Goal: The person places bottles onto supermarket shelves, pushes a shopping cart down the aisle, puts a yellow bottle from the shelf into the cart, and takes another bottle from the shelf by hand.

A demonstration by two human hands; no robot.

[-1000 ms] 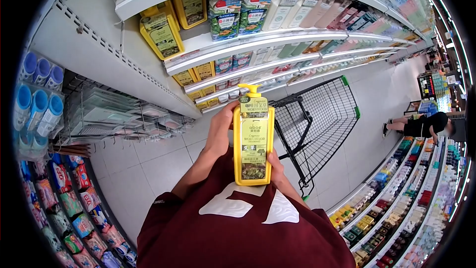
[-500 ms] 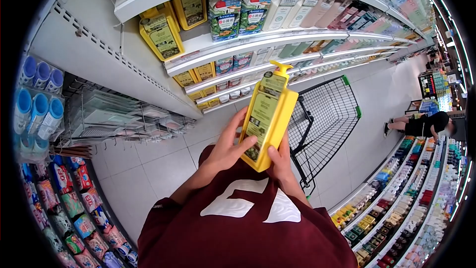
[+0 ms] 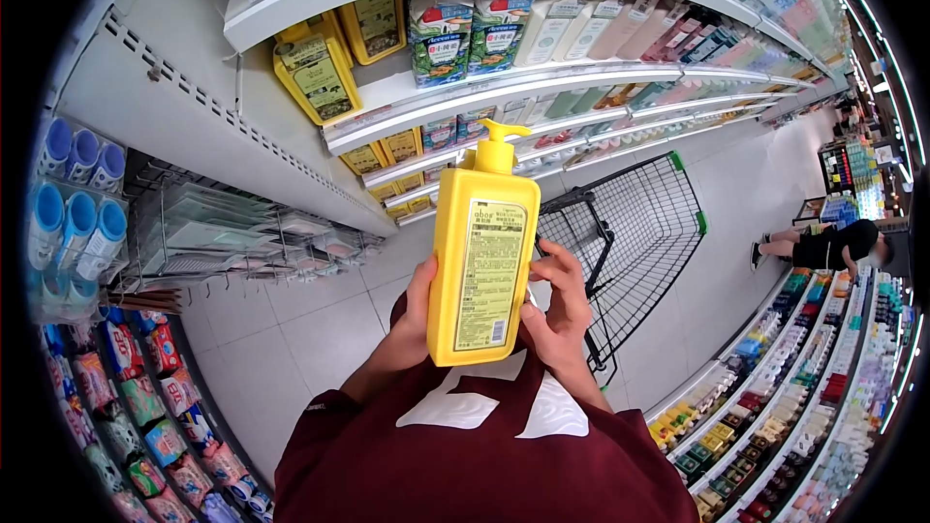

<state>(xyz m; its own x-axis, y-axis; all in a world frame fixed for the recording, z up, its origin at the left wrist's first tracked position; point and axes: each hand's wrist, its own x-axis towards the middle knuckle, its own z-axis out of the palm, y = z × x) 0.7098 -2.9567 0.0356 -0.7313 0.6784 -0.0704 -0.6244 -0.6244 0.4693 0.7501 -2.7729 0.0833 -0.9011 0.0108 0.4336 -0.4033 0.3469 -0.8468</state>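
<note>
A yellow pump bottle [image 3: 438,281] stands nearly upright before my chest, its pale green label of small print and a barcode facing me. My left hand [image 3: 415,315] is closed on the bottle's left side, its fingers mostly hidden behind it. Close by the right edge is my right hand [image 3: 559,315], with loosely bent fingers apart and the thumb near the lower edge. Whether its fingertips touch the bottle is hard to make out. Similar yellow bottles [image 3: 318,73] stand on the shelf ahead.
A black wire shopping cart [image 3: 639,223] with green corners stands ahead to the right. Shelves [image 3: 407,97] of bottles run across the front. Hanging packets [image 3: 223,232] and blue-capped containers [image 3: 77,213] are at left. A person [image 3: 833,244] in dark clothes is at far right.
The bottle has turned about its length, so a different label side faces me, and it has shifted left and become more upright. My right hand's fingers have loosened from it.
</note>
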